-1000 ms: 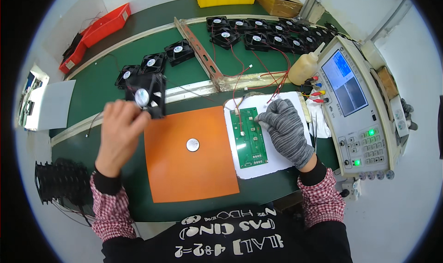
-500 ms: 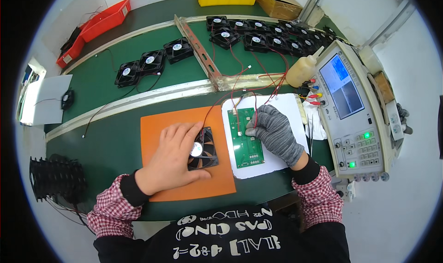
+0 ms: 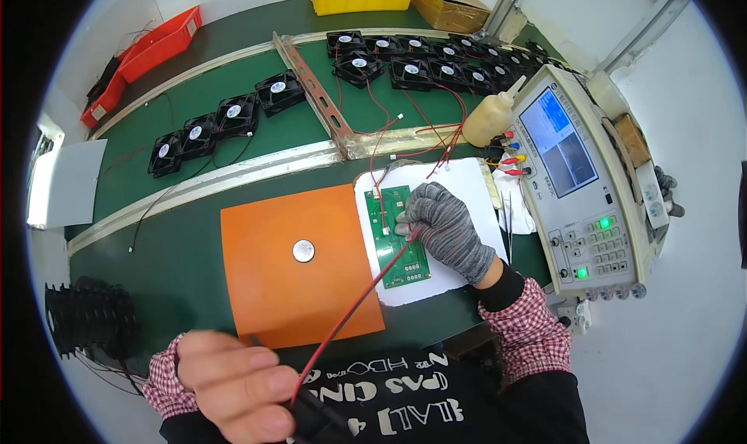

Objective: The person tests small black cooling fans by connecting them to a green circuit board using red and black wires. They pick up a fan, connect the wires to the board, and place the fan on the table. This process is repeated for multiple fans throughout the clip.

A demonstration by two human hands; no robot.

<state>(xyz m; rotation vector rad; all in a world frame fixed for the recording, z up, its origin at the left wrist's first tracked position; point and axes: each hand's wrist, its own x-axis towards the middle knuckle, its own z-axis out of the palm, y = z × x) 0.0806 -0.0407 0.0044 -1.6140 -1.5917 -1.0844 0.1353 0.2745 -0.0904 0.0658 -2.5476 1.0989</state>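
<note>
Left hand [image 3: 233, 383] (bare) curls low; gloved right hand [image 3: 449, 230] pinches.

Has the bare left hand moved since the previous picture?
Yes, backward: the left hand has gone from over the orange mat to mostly past its near edge.

Black fans [image 3: 235, 115]: four far left of one perforated rail [image 3: 313, 94]; more far right, crowded, no sure count. One green circuit board [image 3: 403, 261], one white pad [image 3: 476, 191], one orange mat [image 3: 272, 288], one squeeze bottle [image 3: 489, 125], one tester [image 3: 572, 203], one yellow bin [image 3: 362, 2], two red bins [image 3: 167, 49].
</note>
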